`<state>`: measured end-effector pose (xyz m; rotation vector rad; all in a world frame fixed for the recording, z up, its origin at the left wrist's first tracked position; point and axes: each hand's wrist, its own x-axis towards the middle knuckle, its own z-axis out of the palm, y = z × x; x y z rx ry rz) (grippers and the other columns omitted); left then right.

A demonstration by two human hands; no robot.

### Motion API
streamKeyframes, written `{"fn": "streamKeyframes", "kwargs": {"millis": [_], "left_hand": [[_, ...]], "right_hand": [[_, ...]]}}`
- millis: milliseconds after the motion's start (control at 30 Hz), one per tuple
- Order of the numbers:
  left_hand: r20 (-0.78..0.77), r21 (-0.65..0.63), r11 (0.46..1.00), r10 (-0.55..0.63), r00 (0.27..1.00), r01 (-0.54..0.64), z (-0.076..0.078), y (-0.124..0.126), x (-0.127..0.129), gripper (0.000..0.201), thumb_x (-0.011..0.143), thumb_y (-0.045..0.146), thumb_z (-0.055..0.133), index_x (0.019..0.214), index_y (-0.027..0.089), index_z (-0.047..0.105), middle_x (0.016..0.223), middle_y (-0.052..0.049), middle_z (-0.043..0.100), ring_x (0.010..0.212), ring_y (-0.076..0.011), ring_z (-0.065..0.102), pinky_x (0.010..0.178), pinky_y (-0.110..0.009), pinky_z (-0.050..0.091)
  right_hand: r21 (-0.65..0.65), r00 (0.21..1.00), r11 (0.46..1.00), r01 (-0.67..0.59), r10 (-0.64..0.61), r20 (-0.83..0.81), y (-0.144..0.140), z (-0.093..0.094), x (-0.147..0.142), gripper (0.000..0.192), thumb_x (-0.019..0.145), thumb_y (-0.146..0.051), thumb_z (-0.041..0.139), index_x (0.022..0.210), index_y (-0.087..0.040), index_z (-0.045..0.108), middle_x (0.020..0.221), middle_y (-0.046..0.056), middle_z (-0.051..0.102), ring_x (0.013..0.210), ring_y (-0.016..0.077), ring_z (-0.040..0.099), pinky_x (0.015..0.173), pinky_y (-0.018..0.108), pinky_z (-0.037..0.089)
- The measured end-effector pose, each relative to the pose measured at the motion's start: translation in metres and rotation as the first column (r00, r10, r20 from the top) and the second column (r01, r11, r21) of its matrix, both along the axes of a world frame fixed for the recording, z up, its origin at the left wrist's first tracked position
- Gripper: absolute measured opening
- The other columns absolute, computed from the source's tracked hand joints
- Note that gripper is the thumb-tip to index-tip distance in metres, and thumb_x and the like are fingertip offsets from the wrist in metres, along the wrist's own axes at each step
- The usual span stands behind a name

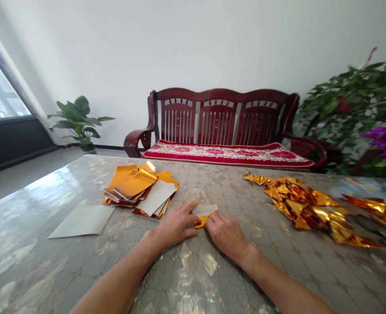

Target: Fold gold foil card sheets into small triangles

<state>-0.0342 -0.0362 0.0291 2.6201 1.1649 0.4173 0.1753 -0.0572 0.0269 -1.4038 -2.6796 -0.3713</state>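
Observation:
My left hand [177,225] and my right hand [226,234] rest on the table [193,270], both pressing on one small piece of gold foil paper [205,213] between them. The paper shows a white side on top and a gold edge underneath, partly folded. The fingertips of both hands pinch its near edge. A loose stack of gold and white foil sheets [140,188] lies just left of my left hand.
A single white sheet [83,221] lies flat at the left. A pile of folded gold foil pieces [305,204] spreads at the right. Behind the table stand a dark red wooden bench [222,126], a potted plant [78,118] and leafy plants with purple flowers [359,109].

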Motion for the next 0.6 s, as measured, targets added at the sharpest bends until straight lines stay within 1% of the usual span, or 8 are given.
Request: {"fn": "streamKeyframes", "kwargs": {"millis": [67, 133, 200, 267, 333, 433, 500, 600], "left_hand": [[-0.04, 0.048, 0.999, 0.003, 0.999, -0.001, 0.001, 0.0, 0.0, 0.022, 0.087, 0.03, 0.062, 0.107, 0.027, 0.07, 0.149, -0.005, 0.042, 0.117, -0.0248, 0.058, 0.101, -0.038, 0.046], [-0.07, 0.072, 0.997, 0.022, 0.997, -0.017, 0.002, -0.001, 0.001, 0.019, 0.09, 0.026, 0.057, 0.102, 0.026, 0.071, 0.147, -0.004, 0.045, 0.111, -0.0231, 0.062, 0.096, -0.035, 0.049], [-0.086, 0.075, 0.996, 0.05, 0.995, -0.043, 0.001, -0.002, 0.003, 0.02, 0.092, 0.024, 0.053, 0.098, 0.026, 0.071, 0.143, -0.003, 0.05, 0.104, -0.0209, 0.065, 0.091, -0.033, 0.051], [-0.074, 0.068, 0.996, 0.063, 0.995, -0.058, 0.0, -0.001, 0.004, 0.021, 0.093, 0.025, 0.051, 0.097, 0.026, 0.071, 0.137, -0.003, 0.055, 0.102, -0.0201, 0.065, 0.09, -0.032, 0.051], [-0.031, 0.044, 0.998, 0.047, 0.998, -0.046, -0.001, 0.001, 0.003, 0.02, 0.093, 0.025, 0.052, 0.098, 0.026, 0.071, 0.135, -0.002, 0.057, 0.107, -0.0197, 0.064, 0.094, -0.031, 0.049], [0.053, -0.008, 1.0, 0.01, 0.999, -0.01, -0.002, 0.005, -0.002, 0.018, 0.089, 0.028, 0.059, 0.101, 0.027, 0.072, 0.135, -0.002, 0.057, 0.114, -0.0197, 0.061, 0.099, -0.03, 0.047], [0.094, -0.037, 0.999, -0.016, 0.995, 0.019, -0.003, 0.008, -0.006, 0.021, 0.086, 0.03, 0.064, 0.105, 0.027, 0.072, 0.136, -0.003, 0.056, 0.117, -0.0202, 0.059, 0.101, -0.03, 0.045], [0.122, -0.063, 0.997, -0.045, 0.992, 0.053, -0.004, 0.011, -0.008, 0.029, 0.083, 0.031, 0.067, 0.112, 0.028, 0.07, 0.138, -0.004, 0.053, 0.116, -0.0201, 0.06, 0.103, -0.031, 0.044]], "right_hand": [[-0.003, 1.0, 1.0, 0.011, -0.011, -0.004, 0.0, 0.001, -0.001, 0.019, 0.094, -0.016, 0.048, 0.089, -0.016, 0.066, 0.086, 0.01, 0.068, 0.077, 0.0212, 0.066, 0.065, 0.03, 0.044], [-0.014, 1.0, 1.0, 0.018, -0.018, 0.015, -0.001, 0.003, -0.004, 0.019, 0.094, -0.015, 0.048, 0.09, -0.015, 0.067, 0.088, 0.011, 0.069, 0.077, 0.022, 0.067, 0.064, 0.03, 0.045], [-0.032, 0.998, 0.999, 0.011, -0.009, 0.059, -0.002, 0.005, -0.008, 0.018, 0.092, -0.011, 0.049, 0.091, -0.014, 0.067, 0.089, 0.013, 0.069, 0.077, 0.0228, 0.067, 0.063, 0.03, 0.046], [-0.036, 0.994, 0.999, -0.015, 0.019, 0.111, -0.002, 0.006, -0.012, 0.018, 0.09, -0.007, 0.049, 0.092, -0.012, 0.067, 0.088, 0.015, 0.07, 0.076, 0.0231, 0.067, 0.062, 0.03, 0.047], [-0.024, 0.986, 0.998, -0.054, 0.057, 0.156, -0.003, 0.006, -0.015, 0.018, 0.087, -0.004, 0.05, 0.093, -0.01, 0.067, 0.087, 0.016, 0.07, 0.075, 0.0234, 0.067, 0.059, 0.03, 0.048], [0.013, 0.977, 0.995, -0.1, 0.096, 0.191, -0.003, 0.003, -0.018, 0.018, 0.085, -0.002, 0.051, 0.091, -0.009, 0.066, 0.084, 0.017, 0.07, 0.073, 0.0239, 0.067, 0.056, 0.03, 0.048], [0.032, 0.976, 0.993, -0.112, 0.104, 0.191, -0.002, 0.002, -0.017, 0.017, 0.085, -0.002, 0.051, 0.09, -0.009, 0.065, 0.083, 0.016, 0.07, 0.073, 0.0239, 0.067, 0.056, 0.03, 0.047], [0.029, 0.98, 0.993, -0.112, 0.105, 0.171, 0.0, 0.001, -0.014, 0.017, 0.088, -0.004, 0.049, 0.092, -0.011, 0.064, 0.084, 0.015, 0.07, 0.074, 0.0225, 0.067, 0.059, 0.029, 0.047]]}}
